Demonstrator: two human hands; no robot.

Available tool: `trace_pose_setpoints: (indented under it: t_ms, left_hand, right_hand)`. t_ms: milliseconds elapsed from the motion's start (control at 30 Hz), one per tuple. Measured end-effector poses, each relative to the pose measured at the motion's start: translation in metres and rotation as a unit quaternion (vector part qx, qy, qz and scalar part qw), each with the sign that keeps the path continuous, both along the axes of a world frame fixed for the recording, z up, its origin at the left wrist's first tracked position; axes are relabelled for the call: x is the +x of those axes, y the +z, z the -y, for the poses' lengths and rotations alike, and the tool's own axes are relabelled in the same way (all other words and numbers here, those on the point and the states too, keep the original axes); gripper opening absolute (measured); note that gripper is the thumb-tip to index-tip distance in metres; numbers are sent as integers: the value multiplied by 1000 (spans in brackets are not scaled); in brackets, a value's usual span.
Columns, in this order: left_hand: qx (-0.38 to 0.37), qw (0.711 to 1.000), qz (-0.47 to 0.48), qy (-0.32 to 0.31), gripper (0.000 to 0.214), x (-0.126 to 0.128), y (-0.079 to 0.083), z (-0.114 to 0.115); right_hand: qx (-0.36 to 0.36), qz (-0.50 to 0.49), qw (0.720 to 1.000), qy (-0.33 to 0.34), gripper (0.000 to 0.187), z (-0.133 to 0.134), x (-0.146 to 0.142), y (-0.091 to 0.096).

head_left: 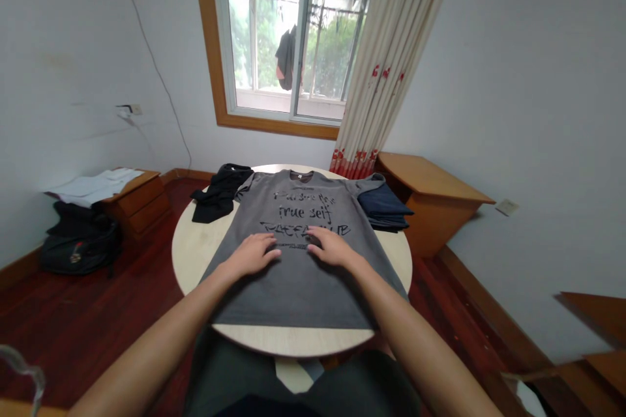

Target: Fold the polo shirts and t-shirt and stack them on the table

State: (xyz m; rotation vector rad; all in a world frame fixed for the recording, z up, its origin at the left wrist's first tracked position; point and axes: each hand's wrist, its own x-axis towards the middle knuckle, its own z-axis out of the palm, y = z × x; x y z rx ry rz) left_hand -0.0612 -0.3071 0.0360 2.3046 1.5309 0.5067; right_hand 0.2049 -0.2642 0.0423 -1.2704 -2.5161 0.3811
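Note:
A grey T-shirt [298,293] with black lettering lies spread flat, front up, its collar toward the window and its hem toward me. My left hand [254,254] rests on the shirt, left of its middle and just below the large lettering, fingers stretched out. Mirroring it on the right, my right hand [332,247] lies on the lettering with its fingers apart. Neither hand grips the cloth. Parts of the printed words are hidden under the fingers.
The round pale table [195,254] bears a crumpled black garment [222,192] at the back left and folded dark blue clothes [386,205] at the back right. A wooden desk [430,182] stands to the right. A black bag [78,241] lies on the floor at left.

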Motion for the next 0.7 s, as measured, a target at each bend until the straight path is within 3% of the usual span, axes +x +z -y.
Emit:
trace_pose_setpoints:
  t_ms: [100,200,400,567,700]
  left_hand:
    - [-6,999,-49,0,54,21,-13,-38]
    - [2,997,-79,27,61,15,-30,-60]
    - [18,979,-164,120,71,-32,-49,-72]
    - [21,966,-183,181,71,-52,-49,-72]
    - [31,951,-165,258,65,-61,-46,-65]
  right_hand:
    - [8,15,999,-28,55,-21,-31,-19]
    - [-5,29,997,-68,59,-32,-31,-36]
    - [-10,95,977,-190,68,-45,32,-49]
    - [-2,114,962,-246,70,-43,80,-54]
    - [18,107,959,-263,67,-38,100,-59]
